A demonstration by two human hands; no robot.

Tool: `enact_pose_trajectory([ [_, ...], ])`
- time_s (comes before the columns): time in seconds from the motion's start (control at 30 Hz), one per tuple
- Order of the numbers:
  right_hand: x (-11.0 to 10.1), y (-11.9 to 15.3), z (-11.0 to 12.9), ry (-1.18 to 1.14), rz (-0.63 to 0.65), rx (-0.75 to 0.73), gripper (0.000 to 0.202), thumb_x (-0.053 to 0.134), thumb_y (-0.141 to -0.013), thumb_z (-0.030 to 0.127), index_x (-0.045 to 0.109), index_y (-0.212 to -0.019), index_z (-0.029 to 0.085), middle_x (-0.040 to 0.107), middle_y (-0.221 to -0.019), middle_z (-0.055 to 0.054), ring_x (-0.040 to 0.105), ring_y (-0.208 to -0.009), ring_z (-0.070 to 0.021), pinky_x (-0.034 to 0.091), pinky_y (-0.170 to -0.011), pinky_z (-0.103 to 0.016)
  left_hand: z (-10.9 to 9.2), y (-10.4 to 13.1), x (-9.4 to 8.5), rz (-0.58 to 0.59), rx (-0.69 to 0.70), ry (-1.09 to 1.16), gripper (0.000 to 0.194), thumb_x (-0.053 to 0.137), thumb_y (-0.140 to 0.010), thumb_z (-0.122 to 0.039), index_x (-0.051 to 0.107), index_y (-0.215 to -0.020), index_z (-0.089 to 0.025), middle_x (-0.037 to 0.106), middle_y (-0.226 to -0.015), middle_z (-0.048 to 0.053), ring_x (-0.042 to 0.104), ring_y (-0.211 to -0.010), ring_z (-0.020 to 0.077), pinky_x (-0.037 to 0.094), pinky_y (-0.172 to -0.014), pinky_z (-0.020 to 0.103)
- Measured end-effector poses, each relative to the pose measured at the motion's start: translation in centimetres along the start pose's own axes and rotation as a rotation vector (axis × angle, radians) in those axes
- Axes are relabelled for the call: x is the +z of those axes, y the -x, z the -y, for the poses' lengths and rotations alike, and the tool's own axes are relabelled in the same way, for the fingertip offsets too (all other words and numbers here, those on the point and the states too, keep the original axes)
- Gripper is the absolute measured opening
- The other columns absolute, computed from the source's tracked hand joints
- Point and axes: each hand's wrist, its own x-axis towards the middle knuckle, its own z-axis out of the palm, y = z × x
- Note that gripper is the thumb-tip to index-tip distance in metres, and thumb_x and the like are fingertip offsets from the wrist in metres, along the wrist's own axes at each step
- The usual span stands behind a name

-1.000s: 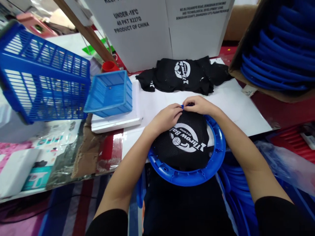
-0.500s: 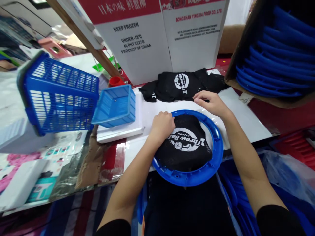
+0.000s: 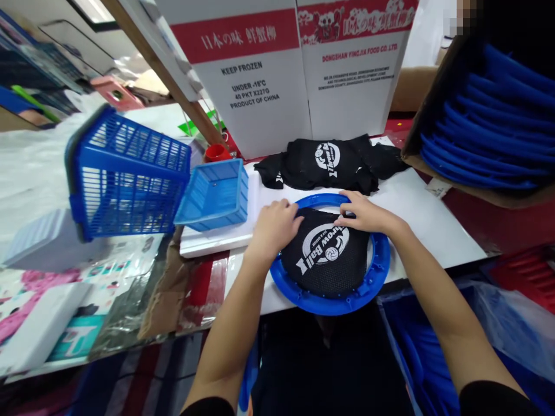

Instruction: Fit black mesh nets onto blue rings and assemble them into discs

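A blue plastic ring (image 3: 375, 280) lies at the table's front edge, small posts along its inner side. Inside it is a black mesh cloth (image 3: 342, 274) with a white "Throw Ball" print, its edge loose from the ring at right. My left hand (image 3: 274, 228) is closed over the ring's upper left, thumb on the mesh. At the upper right, my right hand (image 3: 366, 214) straddles the rim, thumb on the mesh and a finger on the ring's far side. More black mesh cloths (image 3: 303, 164) are piled just behind the ring.
A light-blue tray (image 3: 212, 196) and a tipped blue basket (image 3: 130, 173) stand at left. White cartons (image 3: 269, 127) rise behind. At right, a cardboard box (image 3: 477, 193) holds several blue rings (image 3: 485, 138). Below it is a bin of blue parts (image 3: 425, 352).
My right hand has come down from the cloth pile to the ring's upper right. The mesh print has turned in the ring and now slants up to the right. The view has shifted slightly.
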Motion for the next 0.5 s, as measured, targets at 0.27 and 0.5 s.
enact_pose_trajectory([
  [0.27,0.8,-0.2,0.1,-0.052,0.061,-0.164,0.026,0.087,-0.084,0.048,0.077,-0.084,0.024,0.036,-0.173,-0.006,0.022,-0.164,-0.0418,0.022,-0.133,-0.066,-0.4,-0.5,3.1,0.053,0.350,0.077,0.035,0.064,-0.097,-0.025,0.071,-0.128,-0.013,0.057,-0.151,0.021,0.055,-0.139,0.0375,0.048,-0.115,0.052],
  [0.5,0.0,0.1,0.3,-0.046,0.021,-0.155,0.026,0.082,-0.088,0.049,0.080,-0.078,0.025,0.036,-0.175,0.000,0.015,-0.165,-0.0454,0.015,-0.131,-0.075,-0.1,0.0,1.2,0.235,0.182,0.136,0.037,0.075,-0.090,-0.049,0.078,-0.105,-0.015,0.060,-0.139,0.016,0.067,-0.106,0.0324,0.055,-0.089,0.043],
])
